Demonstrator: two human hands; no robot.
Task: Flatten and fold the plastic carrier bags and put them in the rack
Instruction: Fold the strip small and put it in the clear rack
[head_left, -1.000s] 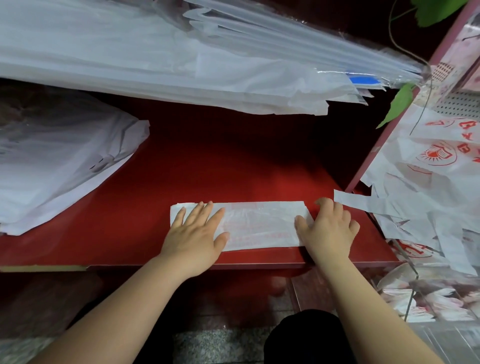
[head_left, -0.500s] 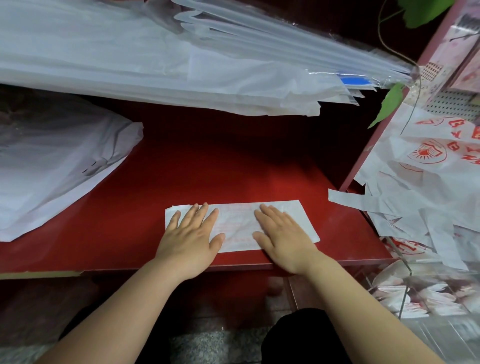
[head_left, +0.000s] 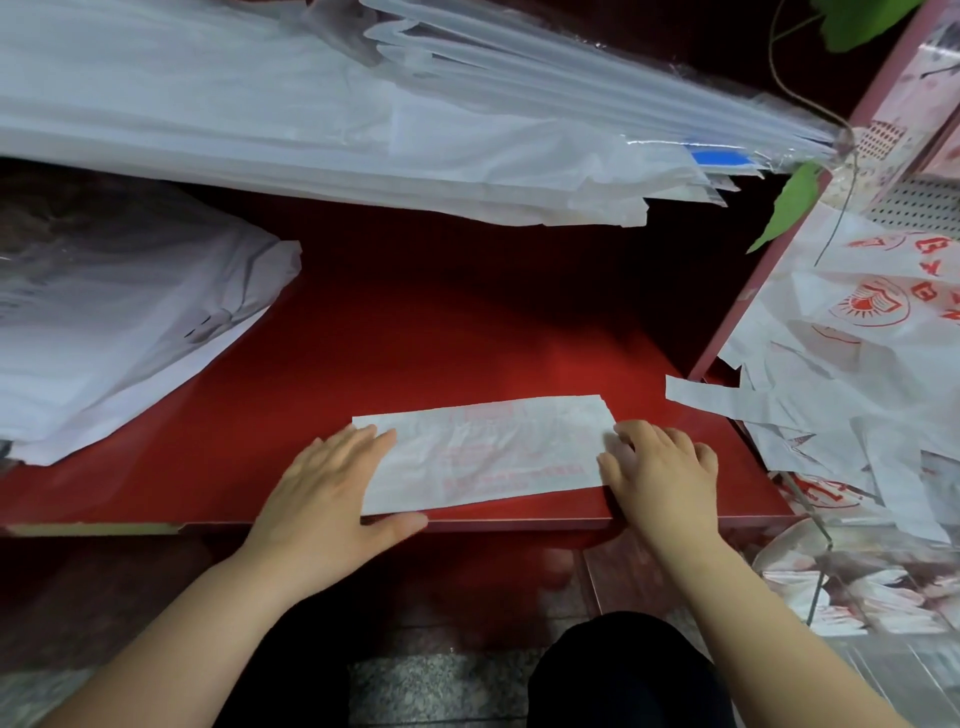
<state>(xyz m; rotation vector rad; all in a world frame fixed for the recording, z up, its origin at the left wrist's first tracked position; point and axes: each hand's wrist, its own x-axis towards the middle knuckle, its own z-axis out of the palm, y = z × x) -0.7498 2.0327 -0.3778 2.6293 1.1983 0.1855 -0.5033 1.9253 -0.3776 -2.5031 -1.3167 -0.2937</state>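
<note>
The folded carrier bag lies as a long white strip with faint red print, flat on the red table just behind its front edge. It already looks pressed flat and folded lengthwise, so the step in hand appears to be the crosswise fold that shortens it.

The left hand covers the strip's left end. Its grip is spread, with the palm down, the fingers straight and the thumb lying out along the near edge, pinning the bag. The right hand sits at the right end with its fingers bent and knuckles raised, the tips on the bag's short edge. Whether this grip has pinched the plastic or only presses it, I cannot tell.

The next move probably calls for lifting that right end and carrying it over toward the left while the left hand keeps the strip from sliding. Thin film slips and springs back, so the crease will likely need a firm stroke.

To the right, a heap of loose printed bags spills beside the table. Below it, a clear rack holds folded ones. A stack of white bags lies at the left, and plastic sheets hang across the top.
</note>
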